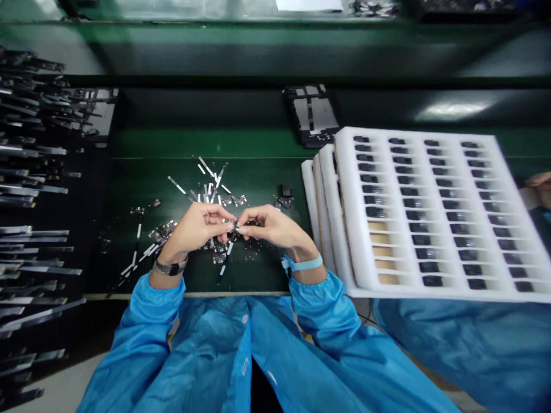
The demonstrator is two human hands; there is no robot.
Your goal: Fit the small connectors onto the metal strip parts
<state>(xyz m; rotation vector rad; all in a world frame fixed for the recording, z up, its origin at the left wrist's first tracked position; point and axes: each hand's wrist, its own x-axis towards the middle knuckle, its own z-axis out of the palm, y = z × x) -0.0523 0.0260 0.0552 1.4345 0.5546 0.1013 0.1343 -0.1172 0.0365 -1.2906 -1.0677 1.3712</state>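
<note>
My left hand (200, 225) and my right hand (269, 225) meet over the green work surface (206, 149), fingertips nearly touching. Both pinch a small electronic part (235, 227) between thumbs and fingers, and a pale strip with a dark end (227, 258) hangs below it toward the table's front edge. Around and beneath the hands lie small circuit pieces with thin white strips (210, 186). More such pieces (161, 232) lie beside my left wrist. Small black bits (284, 196) sit beyond my right hand. The fingers hide most of the held part.
Stacked white foam trays (430, 133) with rows of black parts stand at the right. Many strip parts crowd a black holder (88, 212) at the left. Black frames (313, 115) (103, 115) lie farther back. Another person's hand (541, 186) shows at the right edge.
</note>
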